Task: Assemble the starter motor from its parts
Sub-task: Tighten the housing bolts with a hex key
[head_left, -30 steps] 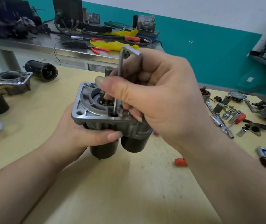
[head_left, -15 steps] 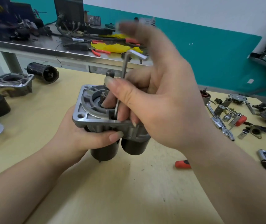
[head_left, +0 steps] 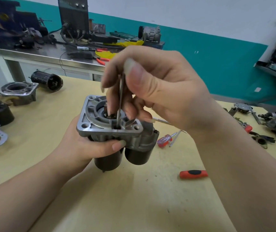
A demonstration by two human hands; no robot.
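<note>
Between the right hand (head_left: 159, 91) fingers, a hex key (head_left: 120, 104) is pinched, tip inside a starter motor (head_left: 117, 131) housing hole. Left hand (head_left: 90, 146) fingers grip the housing underneath.

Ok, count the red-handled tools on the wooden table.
3: a screwdriver right of the starter motor, a handle nearer the camera, a red grip far right. The right arm may hide others.

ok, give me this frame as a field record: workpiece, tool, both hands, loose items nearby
workpiece: grey cast-metal starter motor housing with two black cylinders, held above tan table
tool: thin silver hex key, upright, tip in hole at flange's near edge
left hand: grips housing from below
right hand: pinches hex key
nearby: orange-and-black tool handle; small clear red-handled screwdriver
</note>
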